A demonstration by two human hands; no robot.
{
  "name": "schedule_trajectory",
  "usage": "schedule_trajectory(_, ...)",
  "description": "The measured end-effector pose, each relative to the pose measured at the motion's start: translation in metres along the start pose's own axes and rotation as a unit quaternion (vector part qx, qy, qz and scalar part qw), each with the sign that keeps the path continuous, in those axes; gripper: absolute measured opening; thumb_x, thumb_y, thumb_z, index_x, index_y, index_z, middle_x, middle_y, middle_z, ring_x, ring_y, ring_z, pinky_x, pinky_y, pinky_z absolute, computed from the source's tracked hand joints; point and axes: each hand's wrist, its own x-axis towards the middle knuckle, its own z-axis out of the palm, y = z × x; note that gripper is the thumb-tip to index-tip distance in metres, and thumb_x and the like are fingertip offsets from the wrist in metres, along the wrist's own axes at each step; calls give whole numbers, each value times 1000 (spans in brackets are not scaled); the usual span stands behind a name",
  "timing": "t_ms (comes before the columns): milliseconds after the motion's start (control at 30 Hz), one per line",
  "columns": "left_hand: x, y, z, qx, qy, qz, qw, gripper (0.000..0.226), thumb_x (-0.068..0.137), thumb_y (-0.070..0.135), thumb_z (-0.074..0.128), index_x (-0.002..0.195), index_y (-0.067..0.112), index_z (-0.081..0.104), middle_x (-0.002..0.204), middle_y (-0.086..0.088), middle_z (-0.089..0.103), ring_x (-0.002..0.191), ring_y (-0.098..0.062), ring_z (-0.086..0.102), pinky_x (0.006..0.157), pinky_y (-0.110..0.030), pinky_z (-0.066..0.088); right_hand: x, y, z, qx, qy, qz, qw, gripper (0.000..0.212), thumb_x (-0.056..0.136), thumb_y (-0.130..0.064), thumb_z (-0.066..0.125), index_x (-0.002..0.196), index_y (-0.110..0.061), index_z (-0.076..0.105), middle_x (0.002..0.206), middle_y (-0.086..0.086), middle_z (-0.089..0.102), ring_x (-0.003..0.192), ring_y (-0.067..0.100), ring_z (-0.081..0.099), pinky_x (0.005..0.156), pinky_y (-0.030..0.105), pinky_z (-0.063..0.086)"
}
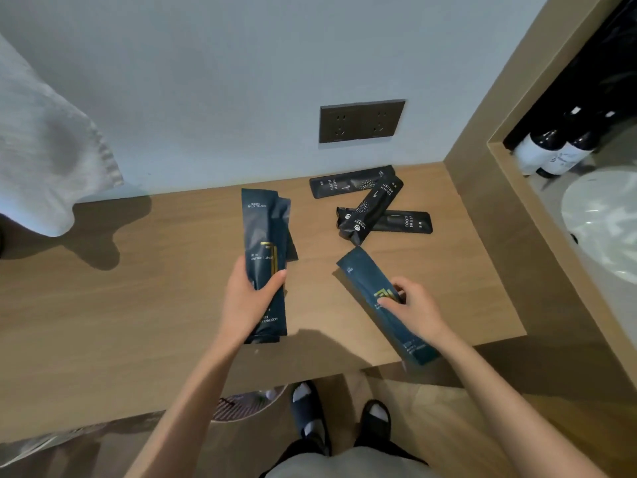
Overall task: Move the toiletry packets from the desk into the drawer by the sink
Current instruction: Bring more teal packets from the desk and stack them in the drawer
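My left hand [249, 298] grips a small stack of long dark-blue toiletry packets [263, 232] with gold print, held upright above the wooden desk [138, 305]. My right hand [415, 310] is closed on another dark-blue packet [367, 281], which slants over the desk's front right part. Three black toothbrush packets lie near the wall: one [348, 183] along the back, one [374, 210] crossing diagonally, one [408, 222] partly under it. No drawer is in view.
A double wall socket [362, 121] sits above the desk. A white cloth [44, 150] hangs at the left. Behind the wooden partition [499, 215] at the right are the white sink [603, 219] and dark bottles [551, 150]. My slippered feet [341, 419] stand below.
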Motion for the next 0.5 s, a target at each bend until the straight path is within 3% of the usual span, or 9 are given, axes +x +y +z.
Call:
schedule_trajectory(100, -18, 27, 17, -23, -32, 29, 999, 42, 83, 26, 71, 118, 23, 48, 100, 13, 58, 89, 1, 57, 66, -14, 43, -24, -6, -29, 141, 46, 11, 989, 8, 86, -22, 69, 92, -20, 64, 87, -4, 70, 81, 11, 66, 65, 29, 54)
schedule_trajectory(200, -41, 49, 44, -45, -84, 34, 995, 42, 81, 27, 72, 118, 21, 52, 104, 8, 64, 93, -6, 62, 71, -21, 49, -55, -7, -61, 243, 88, 11, 966, 15, 85, -17, 70, 100, -16, 65, 93, -7, 71, 79, -1, 66, 60, 13, 49)
schedule_trajectory(267, -61, 64, 67, -61, -129, 31, 989, 42, 81, 27, 72, 118, 22, 53, 104, 6, 65, 92, -9, 64, 72, -24, 52, -80, 0, -81, 303, 111, 12, 946, 20, 86, -15, 70, 105, -13, 66, 98, -5, 72, 85, 3, 68, 63, 14, 51)
schedule_trajectory(500, -147, 104, 172, -51, -253, 60, 964, 45, 81, 29, 72, 121, 24, 53, 107, 8, 66, 89, -4, 65, 68, -18, 51, -179, 72, -147, 373, 212, 26, 903, 16, 85, -9, 69, 99, -16, 66, 95, -8, 72, 80, -2, 68, 65, 10, 51)
